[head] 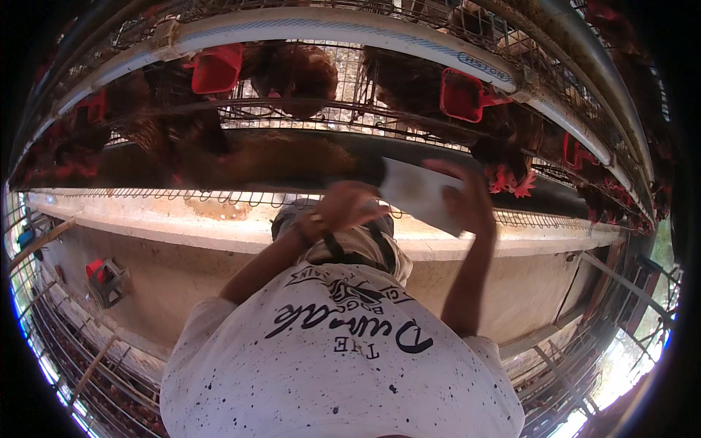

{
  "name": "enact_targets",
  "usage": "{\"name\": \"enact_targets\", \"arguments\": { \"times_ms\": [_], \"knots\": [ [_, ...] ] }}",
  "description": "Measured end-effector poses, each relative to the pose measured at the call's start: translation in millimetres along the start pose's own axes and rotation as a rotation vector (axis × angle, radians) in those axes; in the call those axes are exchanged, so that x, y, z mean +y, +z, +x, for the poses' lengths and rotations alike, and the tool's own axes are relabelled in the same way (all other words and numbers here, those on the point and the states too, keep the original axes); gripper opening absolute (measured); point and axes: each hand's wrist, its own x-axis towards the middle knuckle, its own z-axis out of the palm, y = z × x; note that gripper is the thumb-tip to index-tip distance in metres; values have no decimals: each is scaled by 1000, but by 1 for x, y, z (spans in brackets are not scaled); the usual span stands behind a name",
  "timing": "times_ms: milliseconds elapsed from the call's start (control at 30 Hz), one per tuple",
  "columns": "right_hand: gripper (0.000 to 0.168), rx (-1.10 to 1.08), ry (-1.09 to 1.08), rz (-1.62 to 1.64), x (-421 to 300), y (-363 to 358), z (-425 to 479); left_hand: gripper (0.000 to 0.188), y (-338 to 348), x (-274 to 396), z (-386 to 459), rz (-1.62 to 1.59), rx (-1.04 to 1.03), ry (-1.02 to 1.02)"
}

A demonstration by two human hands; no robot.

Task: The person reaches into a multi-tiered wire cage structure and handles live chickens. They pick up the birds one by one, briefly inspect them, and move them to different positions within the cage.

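Observation:
My right hand grips the right end of a flat, pale sheet, slightly blurred, which I cannot tell to be plastic or metal. The sheet's far left corner reaches over the dark feed trough. My left hand, with a band at the wrist, is just left of the sheet, its fingers apart and holding nothing visible. Brown feed lies in the trough ahead of it. A hen with a red comb pokes its head out over the trough near my right hand.
Brown hens stand behind cage wire. Red cups hang beneath a white pipe. A looped wire edge runs along the trough's near side. Behind me are a concrete aisle, a grey stool and more cages.

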Motion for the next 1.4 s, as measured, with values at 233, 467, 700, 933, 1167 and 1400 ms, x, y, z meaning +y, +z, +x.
{"name": "enact_targets", "arguments": {
  "times_ms": [233, 467, 700, 933, 1167, 1400],
  "knots": [
    [47, 118, 193, -237, 68, -43, -14, 61, 86, 21, 85, 266, -212, 25],
    [39, 79, 61, -19, 34, 50, 46, 55, 12, -24, 17, 407, -65, -155],
    [32, 62, -191, 4, -40, 168, 99, 41, -83, -85, -89, 471, 106, -278],
    [40, -37, -195, 65, -144, 239, 90, 29, -190, -61, -161, 458, 242, -202],
    [45, -52, -239, -16, -124, 125, 51, 39, -98, -31, -102, -65, 247, -188],
    [49, 120, 144, -184, -13, 20, -16, 35, 25, 6, 29, 121, -195, -2]
  ]
}}
